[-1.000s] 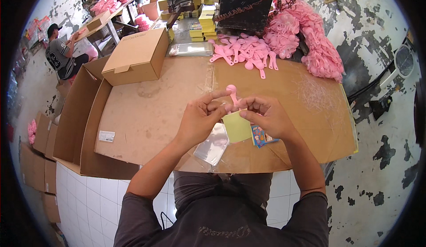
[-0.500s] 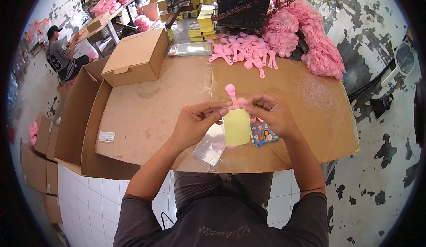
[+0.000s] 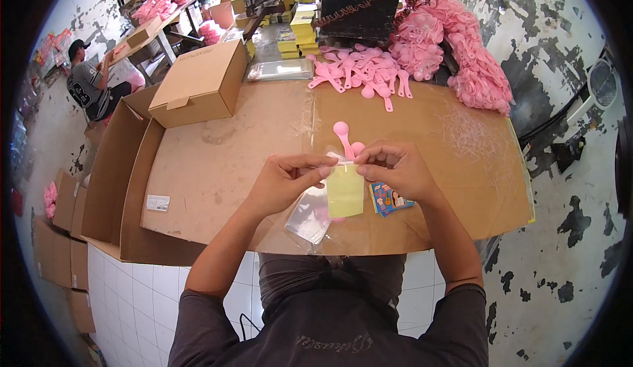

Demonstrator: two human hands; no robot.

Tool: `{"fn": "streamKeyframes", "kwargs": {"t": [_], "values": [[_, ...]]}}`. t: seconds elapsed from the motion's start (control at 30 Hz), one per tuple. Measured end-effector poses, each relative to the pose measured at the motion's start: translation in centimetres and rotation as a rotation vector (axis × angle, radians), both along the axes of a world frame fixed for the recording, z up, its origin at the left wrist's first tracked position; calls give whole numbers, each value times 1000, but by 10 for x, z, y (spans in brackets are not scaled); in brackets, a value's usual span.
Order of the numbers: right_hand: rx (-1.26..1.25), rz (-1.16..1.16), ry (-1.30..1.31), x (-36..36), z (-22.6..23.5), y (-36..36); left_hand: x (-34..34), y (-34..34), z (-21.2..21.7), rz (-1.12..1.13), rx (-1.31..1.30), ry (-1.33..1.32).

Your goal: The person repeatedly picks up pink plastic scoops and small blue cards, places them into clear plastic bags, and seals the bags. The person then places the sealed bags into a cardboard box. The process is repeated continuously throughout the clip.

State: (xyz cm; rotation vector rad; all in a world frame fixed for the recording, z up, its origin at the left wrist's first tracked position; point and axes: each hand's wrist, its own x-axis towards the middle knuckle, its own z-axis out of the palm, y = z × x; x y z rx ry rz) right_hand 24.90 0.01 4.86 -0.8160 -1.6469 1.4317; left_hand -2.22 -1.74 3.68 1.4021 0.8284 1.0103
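Observation:
Between my two hands a pale yellow card [image 3: 345, 194] hangs upright, with a strip of clear plastic showing along its top edge; it seems to sit in a clear bag. My left hand [image 3: 290, 179] is closed, thumb and forefinger pinching the top left corner. At the top right corner my right hand [image 3: 394, 169] pinches in the same way. Just beyond the card lies a pink plastic spoon [image 3: 341, 131], with another spoon's bowl partly hidden by my fingers. Clear plastic bags [image 3: 308, 216] lie beside my left hand. Blue printed cards [image 3: 390, 199] are under my right hand.
Cardboard [image 3: 224, 169] covers the table. A pile of pink spoons [image 3: 359, 70] and a stack of clear bags [image 3: 281, 70] lie at the back. Bagged pink spoons [image 3: 478, 63] are heaped back right. A closed carton [image 3: 198, 87] stands left; a person [image 3: 92, 87] sits beyond it.
The yellow card has shifted slightly left. My right hand has moved left along its top edge, nearer to my left hand. Both hands still pinch it.

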Motion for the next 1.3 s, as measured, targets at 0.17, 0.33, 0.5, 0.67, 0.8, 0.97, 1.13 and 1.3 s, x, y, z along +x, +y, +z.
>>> {"fn": "streamKeyframes", "kwargs": {"t": [0.17,0.33,0.5,0.67,0.8,0.97,1.13,1.3], "values": [[-80,-20,-44,0,-1,2,0,0,2,-14,8,97],[31,33,-29,-7,-2,-8,-6,-4,6,21,19,165],[-25,103,-65,-11,-5,-20,-6,-16,2,52,96,10],[33,89,-50,-13,3,-32,-23,-33,-1,-113,-74,42],[378,-124,-481,6,7,-36,-75,-46,-9,107,-103,8],[527,-297,-619,50,-17,-39,-217,-39,-25,577,306,-750],[619,-403,-769,65,-23,-48,-186,-39,-11,808,223,-403],[637,-257,-837,73,-29,-38,-88,-24,-26,478,199,453]]}}
